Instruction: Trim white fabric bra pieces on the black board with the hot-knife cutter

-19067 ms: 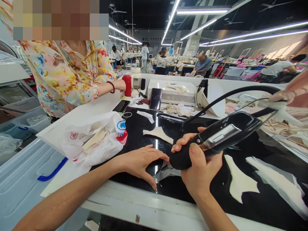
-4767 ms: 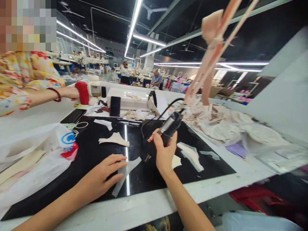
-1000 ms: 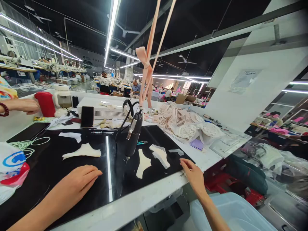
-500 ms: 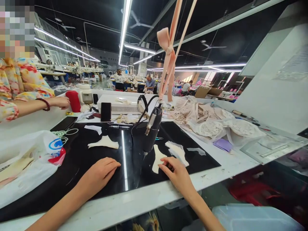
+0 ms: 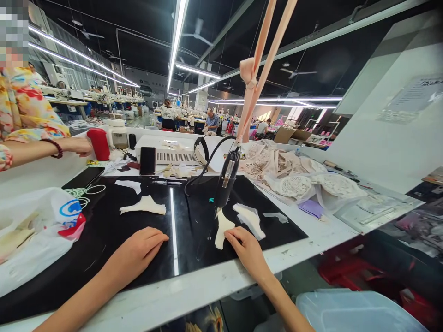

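My right hand (image 5: 247, 251) pinches the lower right edge of a cream, curved fabric piece (image 5: 223, 228) lying on the black mat (image 5: 131, 281). Above that piece hangs a black corded tool (image 5: 227, 177), tied to a pink strap (image 5: 258, 85); its narrow tip is at the piece's upper end, and whether they touch I cannot tell. My left hand (image 5: 143, 251) rests on the mat, fingers together and slightly curled, holding nothing visible. Beyond it lies another cream piece (image 5: 143, 205). A cream-and-white piece (image 5: 249, 219) lies right of the tool.
Pale lace garments (image 5: 294, 170) are heaped at the right. A white plastic bag (image 5: 38, 235) sits at the left, near green cord (image 5: 81, 193). At the back stand a phone (image 5: 147, 160) and a white vented box (image 5: 176, 154). A co-worker's hand (image 5: 79, 146) is beside a red container (image 5: 98, 144).
The view has shifted slightly, moving the scene leftward. The hanging tool has swung right relative to the mat. My right fingers have closed on the fabric piece's edge; my left hand stays resting.
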Demonstrator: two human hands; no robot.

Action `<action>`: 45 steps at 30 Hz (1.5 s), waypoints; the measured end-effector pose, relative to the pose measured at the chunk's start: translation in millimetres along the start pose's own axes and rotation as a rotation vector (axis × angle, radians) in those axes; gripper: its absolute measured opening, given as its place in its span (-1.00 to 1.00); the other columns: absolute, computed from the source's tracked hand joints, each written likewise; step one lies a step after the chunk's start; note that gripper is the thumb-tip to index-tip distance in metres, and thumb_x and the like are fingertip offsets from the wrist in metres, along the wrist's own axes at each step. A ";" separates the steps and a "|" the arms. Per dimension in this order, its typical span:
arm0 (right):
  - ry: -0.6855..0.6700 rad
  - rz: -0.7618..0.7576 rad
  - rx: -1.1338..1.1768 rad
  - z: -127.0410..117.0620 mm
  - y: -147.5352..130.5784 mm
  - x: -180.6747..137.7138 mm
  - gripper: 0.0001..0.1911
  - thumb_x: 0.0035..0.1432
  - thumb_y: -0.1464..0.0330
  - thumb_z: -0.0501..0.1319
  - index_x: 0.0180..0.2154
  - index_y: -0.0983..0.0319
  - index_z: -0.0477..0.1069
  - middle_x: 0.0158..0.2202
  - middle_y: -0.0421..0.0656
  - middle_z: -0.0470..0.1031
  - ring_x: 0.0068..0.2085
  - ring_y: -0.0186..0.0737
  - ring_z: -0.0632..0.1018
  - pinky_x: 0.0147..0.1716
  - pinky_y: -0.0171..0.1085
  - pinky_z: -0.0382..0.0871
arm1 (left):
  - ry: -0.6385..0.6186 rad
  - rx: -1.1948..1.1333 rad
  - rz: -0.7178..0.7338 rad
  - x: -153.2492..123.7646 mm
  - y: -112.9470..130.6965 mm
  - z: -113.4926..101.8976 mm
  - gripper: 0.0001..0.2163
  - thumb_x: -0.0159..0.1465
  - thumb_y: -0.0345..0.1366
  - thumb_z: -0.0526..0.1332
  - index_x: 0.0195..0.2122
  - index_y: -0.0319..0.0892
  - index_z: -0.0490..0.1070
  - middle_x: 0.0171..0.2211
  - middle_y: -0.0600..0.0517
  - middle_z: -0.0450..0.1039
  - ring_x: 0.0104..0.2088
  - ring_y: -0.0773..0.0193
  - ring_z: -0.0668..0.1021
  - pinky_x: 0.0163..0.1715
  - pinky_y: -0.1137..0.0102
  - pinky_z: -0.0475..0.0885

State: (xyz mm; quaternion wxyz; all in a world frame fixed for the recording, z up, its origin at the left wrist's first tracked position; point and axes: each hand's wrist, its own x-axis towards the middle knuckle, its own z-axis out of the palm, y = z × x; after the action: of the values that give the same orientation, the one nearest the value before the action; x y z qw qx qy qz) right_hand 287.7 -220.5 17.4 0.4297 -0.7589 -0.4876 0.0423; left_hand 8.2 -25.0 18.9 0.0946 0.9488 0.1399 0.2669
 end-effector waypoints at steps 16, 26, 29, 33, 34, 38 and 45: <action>0.109 0.237 0.293 -15.2 0.4 14.6 -0.56 0.09 -0.07 0.25 -0.40 0.17 0.53 -0.51 -0.18 0.51 -0.50 -0.20 0.45 -0.45 -0.26 0.37 | 0.014 -0.003 0.003 1.8 5.0 -3.0 -0.69 0.45 -0.31 0.00 -0.09 -0.09 0.57 -0.13 -0.02 0.60 -0.13 0.21 0.62 -0.05 0.30 0.57; 0.079 0.364 0.555 -16.2 14.8 36.8 -0.59 -0.02 -0.03 0.36 -0.37 0.19 0.53 -0.57 -0.20 0.52 -0.60 -0.27 0.45 -0.62 -0.32 0.30 | -0.178 -0.112 0.235 29.7 66.1 6.2 -0.73 0.45 -0.39 0.06 0.05 -0.11 0.49 0.01 -0.02 0.58 -0.01 0.22 0.61 0.07 0.33 0.51; 0.083 0.386 0.617 -16.1 12.9 38.5 -0.62 -0.03 0.01 0.38 -0.36 0.19 0.53 -0.50 -0.16 0.58 -0.58 -0.24 0.51 -0.65 -0.33 0.33 | -0.158 -0.075 0.334 48.1 87.8 29.1 -0.74 0.43 -0.29 0.17 0.11 -0.19 0.45 0.15 -0.13 0.49 0.13 0.09 0.55 0.18 0.24 0.44; 0.158 0.381 0.714 -17.9 13.1 50.0 -0.61 -0.13 0.06 0.45 -0.37 0.20 0.51 -0.29 -0.07 0.64 -0.43 -0.12 0.65 -0.63 -0.32 0.43 | -0.120 -0.073 0.344 62.8 96.9 61.4 -0.68 0.37 -0.25 0.28 0.11 -0.24 0.43 0.20 -0.20 0.43 0.21 0.01 0.49 0.23 0.21 0.40; 0.191 0.372 0.737 -19.4 12.9 55.0 -0.60 -0.15 0.07 0.46 -0.36 0.20 0.49 -0.27 -0.07 0.63 -0.39 -0.09 0.66 -0.60 -0.31 0.47 | -0.122 -0.085 0.336 63.9 96.9 66.7 -0.68 0.36 -0.26 0.30 0.10 -0.23 0.43 0.19 -0.19 0.45 0.20 0.03 0.50 0.23 0.23 0.40; 0.368 0.279 0.812 -31.0 6.6 76.3 -0.55 -0.12 0.05 0.45 -0.31 0.17 0.40 -0.24 -0.11 0.62 -0.20 -0.07 0.69 -0.33 -0.27 0.59 | -0.141 -0.114 0.316 62.7 95.2 73.6 -0.68 0.34 -0.26 0.31 0.09 -0.22 0.42 0.16 -0.16 0.47 0.18 0.07 0.52 0.25 0.24 0.37; 0.543 0.032 0.848 -51.5 -32.2 56.5 -0.60 0.09 0.01 0.38 -0.24 0.15 0.40 -0.34 -0.24 0.57 -0.25 -0.28 0.62 -0.09 -0.24 0.50 | -0.229 -0.176 0.251 61.7 95.3 66.6 -0.66 0.43 -0.21 0.19 0.18 -0.19 0.40 0.24 -0.12 0.41 0.25 0.10 0.45 0.30 0.24 0.29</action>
State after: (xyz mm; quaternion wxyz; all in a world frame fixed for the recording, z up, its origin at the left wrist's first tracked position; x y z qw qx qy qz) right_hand 319.4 -203.1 92.1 0.8109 -0.5085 -0.2863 0.0443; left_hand 114.6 -102.4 16.8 0.1584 0.9710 -0.0151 0.1782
